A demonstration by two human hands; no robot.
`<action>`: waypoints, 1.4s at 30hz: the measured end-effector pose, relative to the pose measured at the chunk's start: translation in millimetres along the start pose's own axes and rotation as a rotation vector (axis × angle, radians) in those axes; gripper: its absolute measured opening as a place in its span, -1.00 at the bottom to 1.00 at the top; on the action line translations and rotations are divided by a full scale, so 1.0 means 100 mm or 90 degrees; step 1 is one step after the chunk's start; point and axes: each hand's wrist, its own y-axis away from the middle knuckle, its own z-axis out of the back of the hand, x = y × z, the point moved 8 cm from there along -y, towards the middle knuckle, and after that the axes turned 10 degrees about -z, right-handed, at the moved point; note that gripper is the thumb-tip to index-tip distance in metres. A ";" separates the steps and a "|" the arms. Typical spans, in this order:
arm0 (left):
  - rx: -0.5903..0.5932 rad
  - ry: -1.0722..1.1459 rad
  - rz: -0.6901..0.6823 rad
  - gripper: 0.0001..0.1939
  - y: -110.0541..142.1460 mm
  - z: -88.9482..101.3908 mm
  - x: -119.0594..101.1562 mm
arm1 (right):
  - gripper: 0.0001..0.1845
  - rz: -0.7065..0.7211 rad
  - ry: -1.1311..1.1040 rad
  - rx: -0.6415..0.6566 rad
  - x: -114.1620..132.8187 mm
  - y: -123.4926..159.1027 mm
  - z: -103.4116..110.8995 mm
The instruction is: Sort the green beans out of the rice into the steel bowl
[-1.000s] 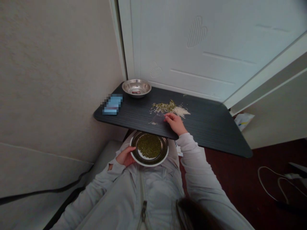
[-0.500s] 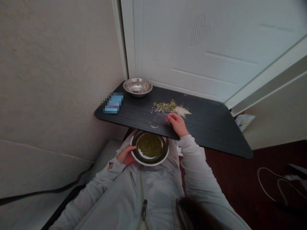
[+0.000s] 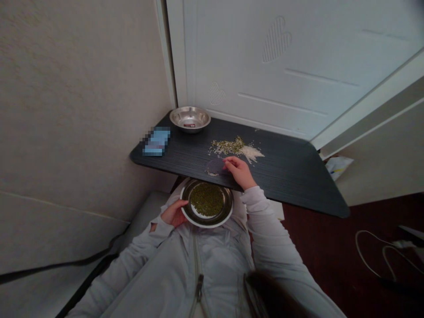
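My left hand (image 3: 174, 213) grips the rim of a metal bowl (image 3: 228, 211) in my lap, just below the table's near edge. Green beans (image 3: 207, 199), likely mung beans by their look, cover much of its bottom. Over the table my right hand (image 3: 240, 171) pinches a thin clear plastic sheet (image 3: 216, 166), which lies low across the tabletop. A few pale grains (image 3: 213, 174) sit at the sheet's near edge. Beyond that hand lie a mixed pile of green beans and pale grains (image 3: 228, 145) and a heap of white rice-like grains (image 3: 252, 153).
An unfilled steel bowl (image 3: 201, 118) stands at the back left of the dark table (image 3: 291, 176). A blurred blue object (image 3: 157, 142) lies at its left end. A white door (image 3: 238, 66) rises behind. A white cable (image 3: 359, 251) lies on the floor at right.
My right hand has moved slightly left and toward me with the plastic sheet, which now reaches the few grains near the table edge. My left hand and its bowl stay put.
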 end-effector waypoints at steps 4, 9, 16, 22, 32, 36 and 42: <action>0.003 -0.005 -0.001 -0.47 0.00 -0.03 0.00 | -0.77 -0.002 -0.008 -0.022 -0.02 -0.01 0.03; -0.006 -0.012 0.006 -0.48 0.00 -0.03 0.01 | -0.75 0.008 0.009 -0.027 0.00 0.01 0.01; -0.016 -0.008 0.000 -0.52 0.01 -0.05 -0.03 | -0.78 0.019 0.007 0.001 0.07 0.06 -0.02; -0.028 -0.011 0.005 -0.50 0.02 -0.07 -0.02 | -0.77 0.017 -0.011 0.005 0.04 0.05 -0.02; -0.060 -0.004 0.001 -0.51 0.02 -0.03 -0.03 | -0.78 0.028 0.030 0.004 0.07 0.07 -0.03; -0.022 -0.006 -0.005 -0.52 0.00 -0.03 -0.01 | -0.78 0.010 0.000 -0.013 0.04 0.05 0.00; 0.008 -0.011 -0.001 -0.49 0.00 -0.07 -0.02 | -0.79 0.007 -0.026 -0.023 0.03 0.05 0.03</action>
